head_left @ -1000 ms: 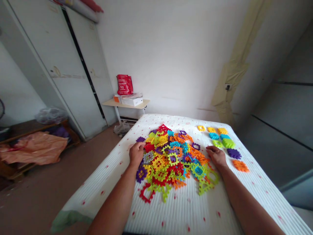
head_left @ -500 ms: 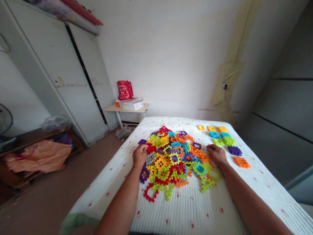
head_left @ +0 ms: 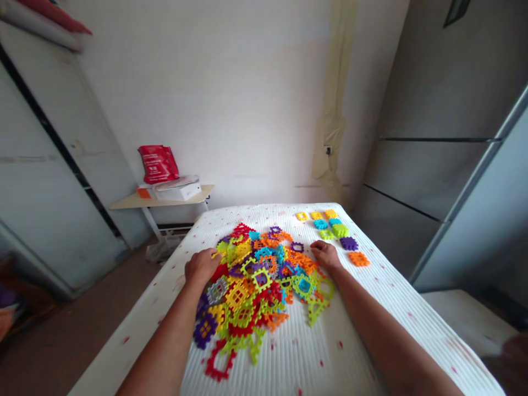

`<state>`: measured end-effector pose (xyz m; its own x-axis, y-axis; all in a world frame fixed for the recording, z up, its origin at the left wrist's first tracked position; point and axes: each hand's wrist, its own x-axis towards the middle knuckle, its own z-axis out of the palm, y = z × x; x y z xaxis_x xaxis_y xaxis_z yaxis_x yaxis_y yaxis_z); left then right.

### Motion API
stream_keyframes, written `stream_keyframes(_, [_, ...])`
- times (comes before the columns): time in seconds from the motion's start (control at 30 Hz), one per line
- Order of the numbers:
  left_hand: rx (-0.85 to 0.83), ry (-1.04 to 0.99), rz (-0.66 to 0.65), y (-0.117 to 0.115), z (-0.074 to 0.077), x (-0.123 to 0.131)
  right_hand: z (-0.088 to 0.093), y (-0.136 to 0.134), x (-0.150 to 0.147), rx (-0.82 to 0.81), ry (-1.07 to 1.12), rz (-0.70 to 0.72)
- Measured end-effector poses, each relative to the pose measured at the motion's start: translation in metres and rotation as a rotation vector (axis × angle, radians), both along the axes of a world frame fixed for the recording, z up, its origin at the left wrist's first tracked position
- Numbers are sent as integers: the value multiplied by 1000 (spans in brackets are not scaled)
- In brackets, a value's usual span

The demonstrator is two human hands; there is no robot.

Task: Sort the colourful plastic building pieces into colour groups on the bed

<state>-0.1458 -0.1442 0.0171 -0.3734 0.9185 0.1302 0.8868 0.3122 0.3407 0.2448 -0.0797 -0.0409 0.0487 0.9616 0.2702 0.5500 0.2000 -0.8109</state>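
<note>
A heap of coloured plastic interlocking tiles [head_left: 259,275] lies on a white mattress [head_left: 330,352]. My left hand [head_left: 201,266] rests on the heap's left side, fingers curled over the pieces. At the heap's right edge my right hand [head_left: 325,254] lies palm down with fingers bent against orange tiles. Beyond my right hand, small sorted stacks of tiles [head_left: 334,231] sit in rows: yellow, orange, blue, green, purple. A red square frame piece [head_left: 218,360] lies apart at the near edge of the heap.
A small side table [head_left: 160,199] with a red bag [head_left: 157,163] and a white box stands beside the mattress by the wall. Wardrobe doors [head_left: 45,181] are on the left. Grey panels [head_left: 437,181] and a low ledge are on the right.
The view has swung to the right, shifting everything leftward in frame. Both hands stay on the heap's sides, with the left hand slightly nearer to me.
</note>
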Motion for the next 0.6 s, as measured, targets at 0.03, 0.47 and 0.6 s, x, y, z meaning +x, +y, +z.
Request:
stream_keyframes(0.03, [-46,4,12,7,0,-1,0,0,0,1,0,-1])
stream_keyframes(0.47, [-119,-13,103,31,-6,4,-1,0,1,-7,-20,11])
stream_keyframes(0.6, [0,-83,111,26,0,1,-3,2,3,-2,-49,14])
